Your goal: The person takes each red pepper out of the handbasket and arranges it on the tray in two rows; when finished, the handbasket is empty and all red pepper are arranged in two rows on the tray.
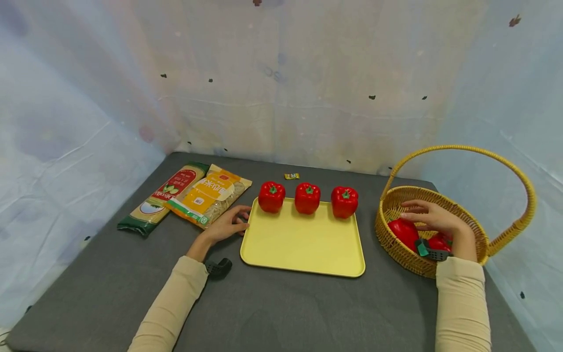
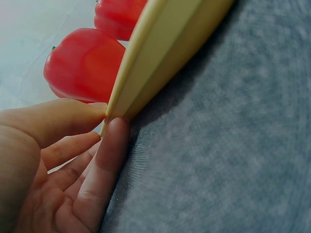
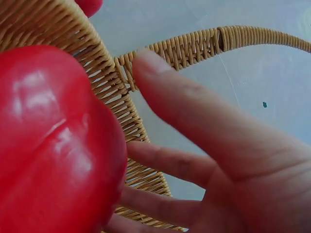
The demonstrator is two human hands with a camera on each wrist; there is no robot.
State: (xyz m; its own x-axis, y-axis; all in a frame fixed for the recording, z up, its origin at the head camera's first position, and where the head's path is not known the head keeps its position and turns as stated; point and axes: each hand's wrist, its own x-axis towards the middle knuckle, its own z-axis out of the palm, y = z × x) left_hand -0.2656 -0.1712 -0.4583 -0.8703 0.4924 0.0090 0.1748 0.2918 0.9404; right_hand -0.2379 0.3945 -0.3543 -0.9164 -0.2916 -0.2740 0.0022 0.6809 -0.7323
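Note:
A yellow tray (image 1: 303, 244) lies on the grey cloth, with three red bell peppers (image 1: 307, 198) in a row along its far edge. At the tray's left side, my left hand (image 1: 228, 224) pinches the rim between thumb and fingers, seen close in the left wrist view. My right hand (image 1: 433, 218) reaches into a wicker basket (image 1: 398, 254) over a red bell pepper (image 1: 402, 232). In the right wrist view its thumb is extended, apart from this pepper (image 3: 53, 141), and the other fingertips pass behind the pepper's side. Another red bell pepper (image 1: 440, 242) sits beneath the right wrist.
Left of the tray lie a yellow-and-clear bag of grain (image 1: 208, 195) and a green-and-red food packet (image 1: 164, 198). A small yellow wrapped piece (image 1: 292, 176) lies behind the peppers. The basket's tall handle (image 1: 466, 147) arches above the right hand. Pale sheeting (image 1: 281, 98) hangs behind the table.

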